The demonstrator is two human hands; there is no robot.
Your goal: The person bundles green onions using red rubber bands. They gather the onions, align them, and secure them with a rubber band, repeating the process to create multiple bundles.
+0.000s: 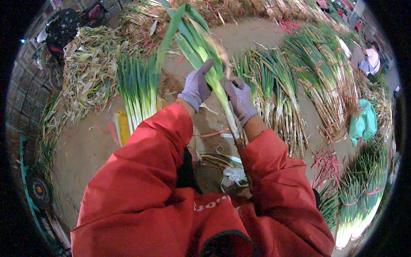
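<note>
Both my hands wear pale purple-grey gloves. My left hand (198, 84) is closed around a large green onion (219, 91) where its green leaves meet the pale stem, thumb on top. The leaves fan upward and the stem slants down to a brown root end near my right forearm. Beside the same stem, my right hand (240, 98) pinches a dry, brownish outer leaf (228, 69), blurred at its upper end. To the left lie trimmed green onions (140, 93) with clean white stems, partly over a yellow object (123, 125). Untrimmed onions (279, 106) with dry, dirty stems lie to the right.
A heap of stripped leaves (91, 70) lies at left. Tied onion bundles (324, 80) and a green plastic bag (363, 122) are at right, with red ties (326, 167) and finished bundles (359, 202) below. Another person (371, 59) is at far right.
</note>
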